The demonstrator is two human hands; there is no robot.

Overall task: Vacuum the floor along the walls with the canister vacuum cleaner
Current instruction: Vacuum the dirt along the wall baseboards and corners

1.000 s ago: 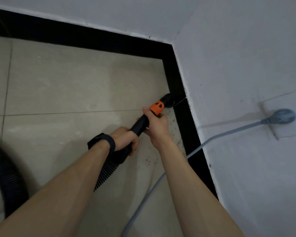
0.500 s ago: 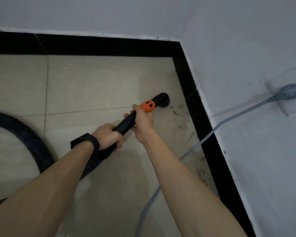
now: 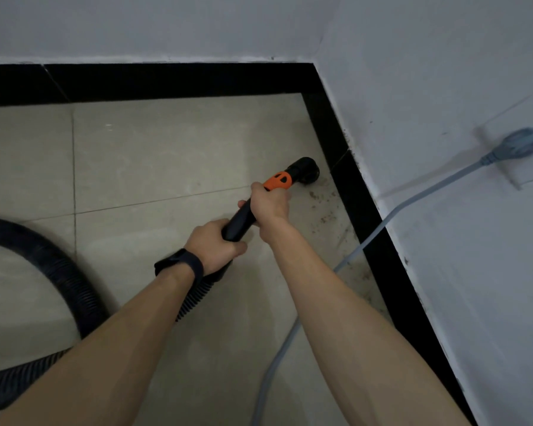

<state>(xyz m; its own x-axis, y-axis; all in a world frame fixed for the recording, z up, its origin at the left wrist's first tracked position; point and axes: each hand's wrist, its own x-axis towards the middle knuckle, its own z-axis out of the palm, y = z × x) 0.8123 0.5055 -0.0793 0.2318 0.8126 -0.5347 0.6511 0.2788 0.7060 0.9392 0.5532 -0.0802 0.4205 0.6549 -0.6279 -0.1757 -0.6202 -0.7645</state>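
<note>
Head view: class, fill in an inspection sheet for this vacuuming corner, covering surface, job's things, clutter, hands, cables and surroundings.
Surface: beige tiled floor; dirt specks beside the right skirting.
Job's things: black wand with an orange collar; nozzle down at the floor near the skirting; ribbed hose loops away to the left.
Clutter: nothing seen.
Hands: left hand grips the wand's rear end; right hand grips it just behind the collar; dark band on the left wrist.
Cables: grey cord runs from a plug on the right wall down across the floor.
Surroundings: white walls meeting in a corner.
</note>
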